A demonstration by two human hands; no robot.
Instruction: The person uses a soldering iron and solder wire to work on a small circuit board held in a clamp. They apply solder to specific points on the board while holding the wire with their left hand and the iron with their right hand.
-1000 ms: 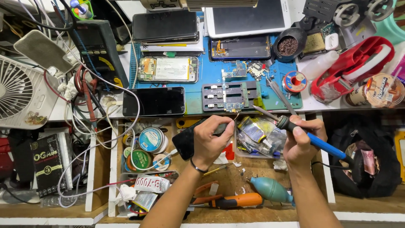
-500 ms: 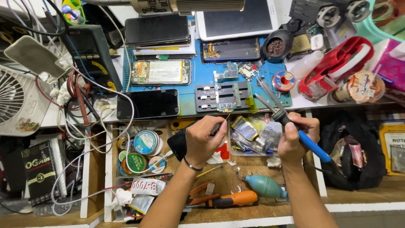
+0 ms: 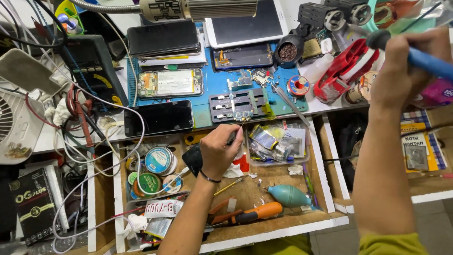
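Blue is the colour that is catching my eye first: the blue-handled soldering iron [image 3: 427, 59] that the right hand [image 3: 401, 71] is gripping, fingers wrapped tight round the dark collar and the blue grip. That hand is hovering high at the right side of the bench, above the red tape dispenser [image 3: 347, 71], with the handle running off toward the picture's right edge; I cannot see the iron's tip.

The left hand [image 3: 219, 151] is closing in a loose fist round a thin tool [image 3: 238, 128], whose fine point is reaching up to the small circuit board [image 3: 243, 114] clamped at the front edge of the dark board holder [image 3: 240, 104]. Something black [image 3: 192, 159] is sitting under the heel of that hand; what it is I cannot tell. A thin dark band is circling the wrist.

The holder is lying on a blue work mat [image 3: 212, 87], with an opened phone [image 3: 171, 83] just to its left and a black phone [image 3: 159, 118] nearer the front edge. A pair of tweezers [image 3: 288, 101] is lying slantwise beside the holder, near a small spool of solder [image 3: 298, 86].

Below the hands an open wooden drawer [image 3: 278, 222] is holding round tins [image 3: 159, 160], a teal dust blower [image 3: 289, 196], orange-handled pliers [image 3: 245, 216] and a clear box of small parts [image 3: 278, 141].
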